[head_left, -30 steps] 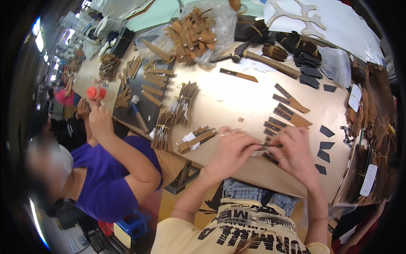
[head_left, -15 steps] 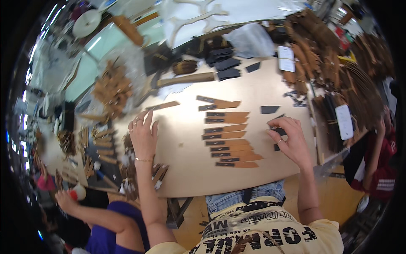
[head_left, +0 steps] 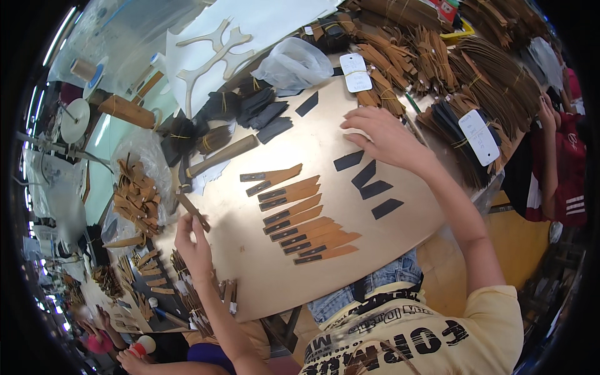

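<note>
My left hand (head_left: 195, 249) pinches a narrow brown leather strip (head_left: 192, 211) near the left edge of the board. My right hand (head_left: 386, 139) is raised over the far right of the board, fingers stretched out with nothing in them. Just below it lie several small black slanted pieces, among them a black piece (head_left: 376, 189). Between my hands, a column of tan leather strips (head_left: 306, 212) with black ends lies side by side, some partly overlapping. Beyond my left hand rests a hammer (head_left: 222, 156) with a wooden handle.
Black pieces (head_left: 262, 112) are heaped at the back beside a clear plastic bag (head_left: 294, 65). Bundled brown strips (head_left: 431, 59) and a white tag (head_left: 480, 136) line the right side. A bag of tan pieces (head_left: 134, 197) stands left. Co-workers sit at both sides.
My view has turned. My right hand has moved away from the black pieces toward the far side. The brown strip by my left hand has turned and is now pinched in its fingers.
</note>
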{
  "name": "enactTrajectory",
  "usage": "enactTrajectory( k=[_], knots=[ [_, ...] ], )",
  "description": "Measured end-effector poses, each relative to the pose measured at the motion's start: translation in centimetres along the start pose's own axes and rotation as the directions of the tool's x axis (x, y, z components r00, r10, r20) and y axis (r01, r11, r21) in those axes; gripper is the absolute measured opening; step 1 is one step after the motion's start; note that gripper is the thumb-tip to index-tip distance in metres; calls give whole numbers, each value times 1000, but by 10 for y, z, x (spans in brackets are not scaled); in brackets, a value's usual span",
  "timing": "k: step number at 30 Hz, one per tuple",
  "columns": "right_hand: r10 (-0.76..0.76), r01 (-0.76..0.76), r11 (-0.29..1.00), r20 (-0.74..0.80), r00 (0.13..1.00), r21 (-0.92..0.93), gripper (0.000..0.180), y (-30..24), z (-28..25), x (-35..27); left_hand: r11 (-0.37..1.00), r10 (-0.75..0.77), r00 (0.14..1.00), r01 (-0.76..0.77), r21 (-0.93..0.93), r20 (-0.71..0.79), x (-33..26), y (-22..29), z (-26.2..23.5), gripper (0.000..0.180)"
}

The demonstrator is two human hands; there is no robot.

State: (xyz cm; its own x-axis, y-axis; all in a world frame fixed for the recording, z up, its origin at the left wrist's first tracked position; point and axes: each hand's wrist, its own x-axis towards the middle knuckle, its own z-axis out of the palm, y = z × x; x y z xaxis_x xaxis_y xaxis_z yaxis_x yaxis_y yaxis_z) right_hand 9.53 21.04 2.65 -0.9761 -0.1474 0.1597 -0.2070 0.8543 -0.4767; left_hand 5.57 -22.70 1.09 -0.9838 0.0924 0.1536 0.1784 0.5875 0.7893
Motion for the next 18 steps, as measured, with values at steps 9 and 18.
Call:
enactTrajectory(
  k=[9, 18],
  knots=[
    [117, -124, 969, 48, 992, 212, 24, 4, 5, -18, 767, -36, 687, 484, -421, 725, -20, 81, 54, 25],
    [151, -160, 849, 59, 987, 503, 32, -9, 14, -25, 850, 107, 503, 401, -341, 857, -4, 130, 101, 30]
  ],
)
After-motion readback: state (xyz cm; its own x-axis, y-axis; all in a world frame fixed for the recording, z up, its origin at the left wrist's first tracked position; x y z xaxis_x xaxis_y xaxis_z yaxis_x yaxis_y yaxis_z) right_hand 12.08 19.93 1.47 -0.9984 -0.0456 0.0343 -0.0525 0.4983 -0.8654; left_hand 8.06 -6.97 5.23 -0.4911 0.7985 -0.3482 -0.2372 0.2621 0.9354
